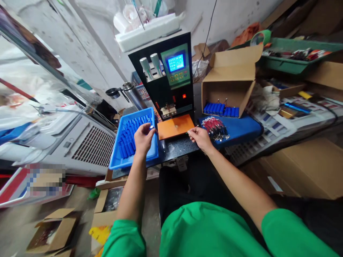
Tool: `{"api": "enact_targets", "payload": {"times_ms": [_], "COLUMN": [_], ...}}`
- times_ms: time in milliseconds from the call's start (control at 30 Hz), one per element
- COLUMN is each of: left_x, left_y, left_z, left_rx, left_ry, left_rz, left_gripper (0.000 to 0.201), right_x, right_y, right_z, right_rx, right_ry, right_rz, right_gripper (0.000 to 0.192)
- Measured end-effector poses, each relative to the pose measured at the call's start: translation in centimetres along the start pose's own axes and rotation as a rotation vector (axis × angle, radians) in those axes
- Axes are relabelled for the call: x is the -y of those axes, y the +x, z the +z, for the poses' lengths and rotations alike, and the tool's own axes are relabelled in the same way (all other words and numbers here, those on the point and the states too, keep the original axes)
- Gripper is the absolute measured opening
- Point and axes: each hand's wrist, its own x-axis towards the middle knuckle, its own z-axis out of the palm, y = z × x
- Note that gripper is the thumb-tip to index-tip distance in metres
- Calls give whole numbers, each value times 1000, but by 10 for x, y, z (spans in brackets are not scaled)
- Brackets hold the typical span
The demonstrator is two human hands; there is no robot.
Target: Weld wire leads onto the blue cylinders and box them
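My left hand [144,138] is closed in a pinch over the right side of a blue plastic tray [134,163]. A small pale tip shows at its fingertips, too little to name. Inside the tray stand rows of blue cylindrical battery cells [127,142]. My right hand [200,138] is also pinched, just off the right front corner of an orange plate [171,129]. Something thin with a hint of green is at its fingertips; its kind is unclear. Behind the plate rises a black spot welding machine [189,84] with a lit blue screen [176,63].
Red and black wire leads [215,128] lie in a bundle right of my right hand. An open cardboard box [230,96] behind them holds blue cells. A steel flask [134,95] stands behind the tray. Farther right is a green bin [286,66].
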Motion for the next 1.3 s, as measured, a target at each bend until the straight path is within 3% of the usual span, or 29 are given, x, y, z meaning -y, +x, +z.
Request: {"api": "enact_targets", "payload": {"times_ms": [133, 267, 400, 700, 1033, 1300], "left_x": [-11, -12, -11, -8, -8, -1], "left_y": [9, 10, 8, 2, -3, -2], "left_z": [56, 84, 89, 108, 109, 110], "left_rx": [36, 150, 240, 187, 189, 185], "left_ry": [-182, -110, -20, -143, -206, -190], "left_rz": [32, -26, 27, 18, 80, 83], "left_gripper": [35, 21, 16, 17, 24, 25], "right_x": [2, 3, 6, 13, 2, -3], "right_y": [1, 5, 16, 63, 93, 98], "right_z": [0, -5, -7, 15, 50, 58], "right_rx": [-7, -11, -16, -23, 13, 10], "right_ry": [13, 7, -12, -96, -20, -190], "right_rz": [6, 2, -28, -190, -114, -165], "right_gripper": [45, 45, 44, 35, 28, 23]}}
